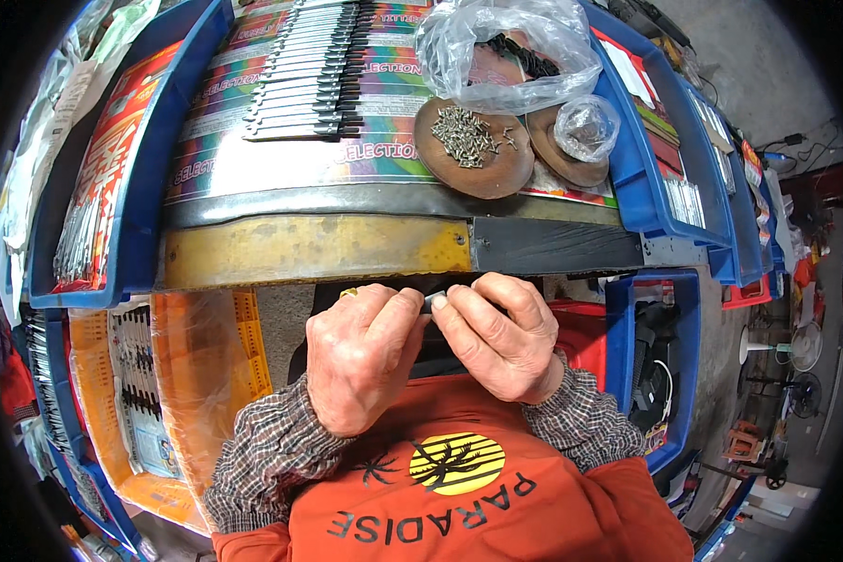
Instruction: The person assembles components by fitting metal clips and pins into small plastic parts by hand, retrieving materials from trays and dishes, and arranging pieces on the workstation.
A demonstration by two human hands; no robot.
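Just below the table's front edge, both hands meet in front of my body. My left hand [358, 354] is closed, its thumb and forefinger pinching a small dark grey piece [433, 302]. From the other side my right hand [504, 339] pinches the same piece with thumb and fingertips. Most of it is covered by the fingers, so its kind does not show. On the table beyond lies a row of slim metal pieces with black ends [300, 84]. To its right, a round brown dish [436, 169] holds a heap of small metal screws [464, 136].
A clear plastic bag [440, 56] with black parts lies behind the dishes; a smaller bag [585, 129] sits on a second brown dish [545, 155]. Blue bins flank the table at left [140, 187] and right [632, 178]. Below left stands an orange plastic-lined crate [197, 375].
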